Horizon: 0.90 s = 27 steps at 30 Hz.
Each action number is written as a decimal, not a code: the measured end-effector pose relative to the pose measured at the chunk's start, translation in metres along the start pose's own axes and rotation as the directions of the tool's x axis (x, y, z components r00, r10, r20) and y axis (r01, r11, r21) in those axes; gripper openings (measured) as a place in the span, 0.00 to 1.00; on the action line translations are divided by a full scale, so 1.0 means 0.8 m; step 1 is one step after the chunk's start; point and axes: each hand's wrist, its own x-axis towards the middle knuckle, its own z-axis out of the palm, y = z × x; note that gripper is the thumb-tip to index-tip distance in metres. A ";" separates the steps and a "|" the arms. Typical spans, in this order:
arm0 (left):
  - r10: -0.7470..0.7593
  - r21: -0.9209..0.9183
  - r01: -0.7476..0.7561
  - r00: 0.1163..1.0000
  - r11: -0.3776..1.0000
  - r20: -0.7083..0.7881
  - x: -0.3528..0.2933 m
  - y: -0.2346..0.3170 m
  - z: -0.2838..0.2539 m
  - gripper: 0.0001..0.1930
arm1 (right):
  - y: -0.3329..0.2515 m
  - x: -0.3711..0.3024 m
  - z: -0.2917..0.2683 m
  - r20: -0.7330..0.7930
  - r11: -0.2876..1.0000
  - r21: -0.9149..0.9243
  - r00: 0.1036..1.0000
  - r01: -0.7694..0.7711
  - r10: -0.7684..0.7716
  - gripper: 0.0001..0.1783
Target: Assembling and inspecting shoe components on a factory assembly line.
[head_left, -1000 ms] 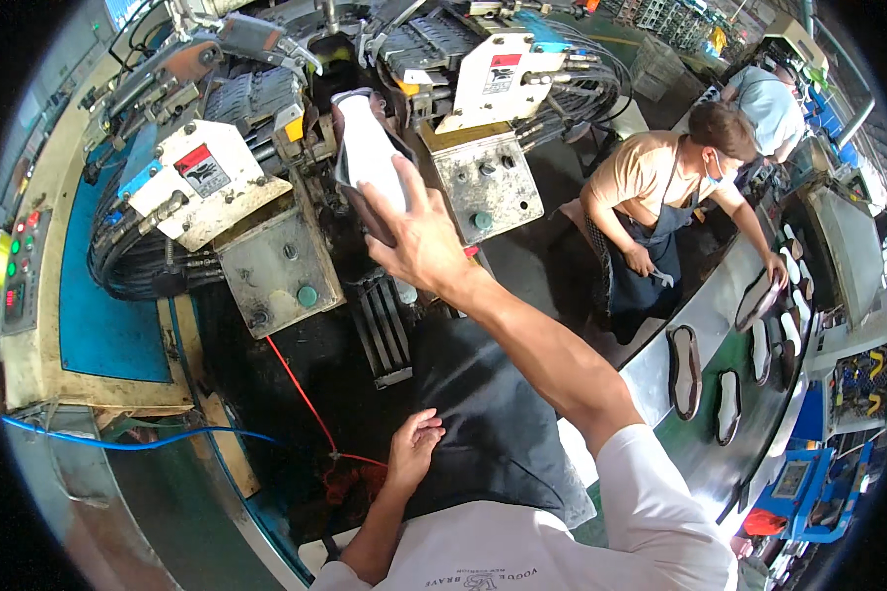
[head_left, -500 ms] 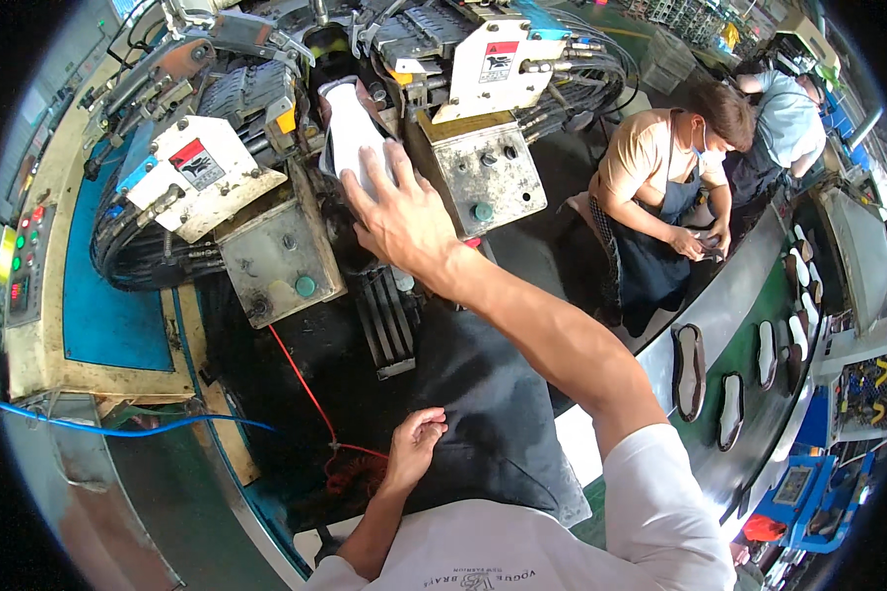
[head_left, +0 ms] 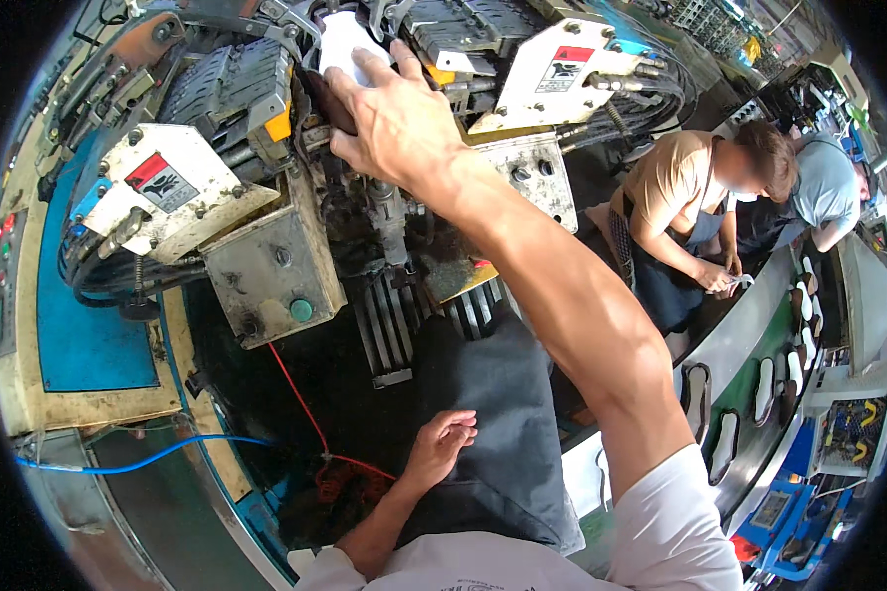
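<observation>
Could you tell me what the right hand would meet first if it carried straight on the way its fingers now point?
Probably the white shoe piece that the right hand already grips; just beyond stand the machine's dark clamp parts, though depth there is hard to judge.

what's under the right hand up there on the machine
The right hand presses on a white shoe piece seated between the machine's clamps. Only its white top shows above the fingers; the rest, and whatever it sits on, is covered by the hand.
</observation>
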 end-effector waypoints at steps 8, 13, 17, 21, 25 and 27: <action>0.013 -0.039 -0.012 1.000 0.999 0.017 0.019 0.002 0.001 0.18 | -0.044 0.030 -0.020 0.096 0.991 -0.105 0.991 -0.082 0.092 0.28; 0.039 0.026 -0.040 0.998 0.999 0.043 0.017 0.018 0.008 0.17 | -0.040 0.039 -0.026 0.144 0.984 -0.115 0.978 -0.137 0.153 0.38; 0.047 0.039 -0.049 0.997 0.998 0.059 0.018 0.037 0.028 0.16 | -0.035 -0.036 -0.009 -0.136 0.999 0.026 0.990 -0.024 0.028 0.38; 0.032 0.045 -0.038 0.990 0.998 0.135 0.020 0.035 0.065 0.12 | -0.057 -0.281 -0.037 -0.215 0.952 0.300 0.968 -0.056 0.125 0.40; 0.005 0.160 -0.026 0.991 0.987 0.131 0.011 0.024 0.086 0.12 | -0.096 -0.623 -0.111 0.028 0.711 0.138 0.720 -0.690 0.693 0.37; -0.069 0.211 0.037 0.986 0.977 0.149 0.010 0.007 0.089 0.13 | -0.119 -0.797 -0.175 0.137 0.335 -0.003 0.331 -0.942 0.934 0.35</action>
